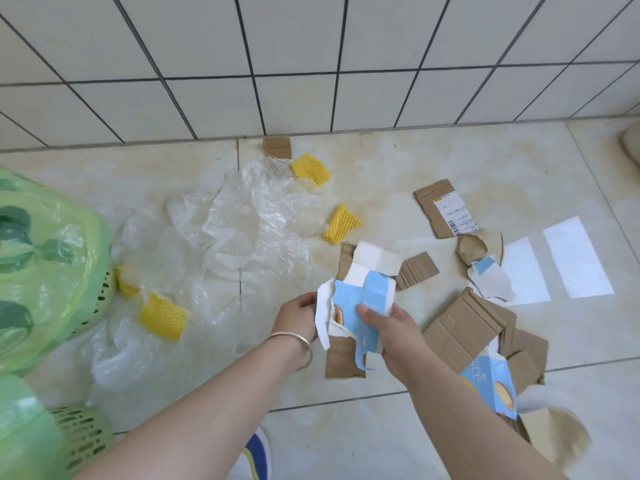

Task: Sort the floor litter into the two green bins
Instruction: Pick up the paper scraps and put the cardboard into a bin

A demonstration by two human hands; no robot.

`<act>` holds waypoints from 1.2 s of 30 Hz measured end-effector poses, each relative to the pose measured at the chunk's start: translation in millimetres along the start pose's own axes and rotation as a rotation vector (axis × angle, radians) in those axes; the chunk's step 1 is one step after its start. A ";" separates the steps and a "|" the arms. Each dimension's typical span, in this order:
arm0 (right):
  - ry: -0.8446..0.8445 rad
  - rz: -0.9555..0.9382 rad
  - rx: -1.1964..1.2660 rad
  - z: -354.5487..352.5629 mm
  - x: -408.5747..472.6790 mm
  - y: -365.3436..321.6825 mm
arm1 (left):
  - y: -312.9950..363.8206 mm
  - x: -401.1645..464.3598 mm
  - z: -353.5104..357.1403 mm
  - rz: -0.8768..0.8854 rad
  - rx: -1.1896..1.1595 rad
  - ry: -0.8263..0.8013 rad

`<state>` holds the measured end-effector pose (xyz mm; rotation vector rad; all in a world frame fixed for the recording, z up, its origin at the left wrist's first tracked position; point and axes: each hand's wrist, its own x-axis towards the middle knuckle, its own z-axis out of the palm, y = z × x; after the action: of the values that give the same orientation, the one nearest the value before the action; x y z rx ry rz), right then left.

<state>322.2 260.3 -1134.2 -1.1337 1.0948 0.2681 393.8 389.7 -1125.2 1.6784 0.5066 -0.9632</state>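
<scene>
Both hands hold a torn blue-and-white paper carton (367,292) above the floor at the centre. My left hand (299,318) grips its white left edge, and my right hand (391,332) pinches its blue right side with the thumb on top. A brown cardboard strip (341,358) lies under the carton. Two green bins lined with green bags stand at the left: one bin (45,265) further back and one bin (38,441) at the lower left corner. Yellow foam nets lie around, one net (162,317) near the bins and another net (341,223) by the carton.
Clear plastic bags (239,220) spread over the floor between the bins and the carton. Cardboard pieces (474,327) and a blue carton scrap (495,386) lie at the right, a labelled cardboard piece (445,207) further back. The tiled wall (311,64) closes off the far side.
</scene>
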 end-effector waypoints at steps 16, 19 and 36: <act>-0.363 -0.378 -0.366 183.8 -150.2 -56.7 | 44.5 -154.5 -176.6 0.434 -0.025 0.379; -0.487 -0.435 -0.413 227.8 -190.1 -48.2 | 31.1 -186.6 -232.7 0.460 -0.067 0.454; -0.726 -0.584 -1.300 346.0 -252.2 35.4 | -101.2 -245.2 -376.4 0.316 0.023 0.492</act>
<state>369.8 646.1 -951.3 -2.1701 -0.2247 0.9002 305.3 808.3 -955.1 1.9504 0.5287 -0.3235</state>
